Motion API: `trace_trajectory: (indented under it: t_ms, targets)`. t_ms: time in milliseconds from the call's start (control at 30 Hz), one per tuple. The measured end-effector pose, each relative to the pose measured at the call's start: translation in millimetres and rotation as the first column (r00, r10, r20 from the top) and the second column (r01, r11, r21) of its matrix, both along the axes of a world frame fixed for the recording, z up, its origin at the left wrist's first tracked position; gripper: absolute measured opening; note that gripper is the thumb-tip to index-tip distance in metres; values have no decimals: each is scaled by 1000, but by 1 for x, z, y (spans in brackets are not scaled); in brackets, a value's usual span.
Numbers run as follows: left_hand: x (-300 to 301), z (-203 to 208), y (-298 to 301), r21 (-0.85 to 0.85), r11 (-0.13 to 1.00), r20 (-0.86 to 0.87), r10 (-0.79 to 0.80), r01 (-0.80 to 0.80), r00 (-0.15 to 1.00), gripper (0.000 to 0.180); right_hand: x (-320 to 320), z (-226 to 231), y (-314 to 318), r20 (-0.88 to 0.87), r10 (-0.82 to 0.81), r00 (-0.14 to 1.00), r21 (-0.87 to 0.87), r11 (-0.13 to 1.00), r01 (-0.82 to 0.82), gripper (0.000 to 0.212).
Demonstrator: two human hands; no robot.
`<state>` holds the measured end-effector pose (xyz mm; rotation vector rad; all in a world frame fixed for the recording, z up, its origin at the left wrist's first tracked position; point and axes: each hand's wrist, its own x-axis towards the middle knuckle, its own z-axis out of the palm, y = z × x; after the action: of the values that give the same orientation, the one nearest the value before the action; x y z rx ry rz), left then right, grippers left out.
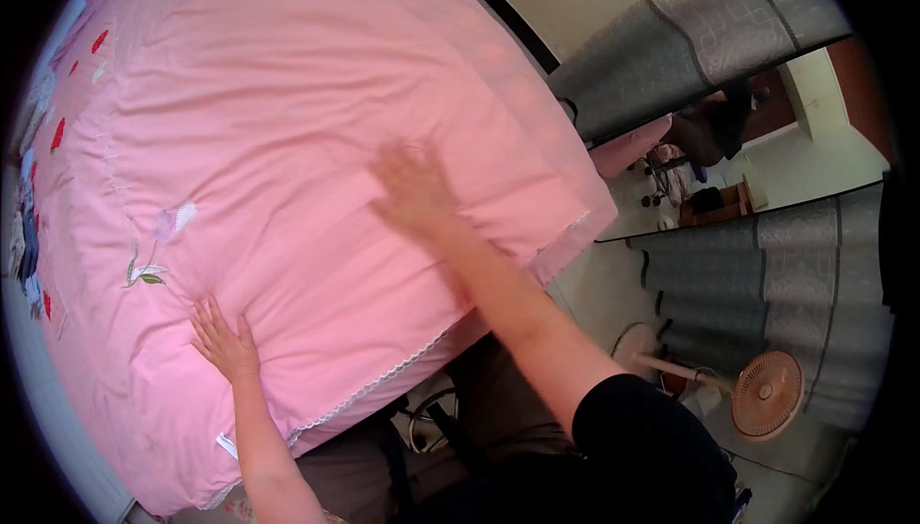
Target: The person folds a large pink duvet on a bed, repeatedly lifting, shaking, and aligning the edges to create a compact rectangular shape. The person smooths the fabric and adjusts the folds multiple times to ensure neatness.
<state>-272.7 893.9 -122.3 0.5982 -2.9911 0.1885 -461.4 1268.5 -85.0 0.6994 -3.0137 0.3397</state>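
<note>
Nearest, the left hand [226, 342] lies flat and spread on the pink bed cover [316, 141], inside its lace edge [369, 388]; farther in, the right hand [417, 189] is splayed but blurred, contact unclear; an uneven push could bunch the cover; a gray curtain [709, 21] hangs beyond.

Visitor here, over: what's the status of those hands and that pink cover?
Left hand open, resting on pink cover. Right hand open, blurred, over the cover; contact unclear. Cover creased. No obstruction seen between hands.
</note>
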Motion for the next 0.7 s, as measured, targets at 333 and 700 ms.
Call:
trace_trajectory:
  t_ms: [333, 700]
  targets:
    - [2, 0, -6, -4, 999, 2, -31, 31, 1000, 64, -34, -1, 180, -55, -398, 916, 278, 875, 397, 65]
    - [-7, 63, 140, 175, 972, 25, -166, 159, 986, 66, 68, 27, 26, 35, 147, 989, 100, 984, -150, 66]
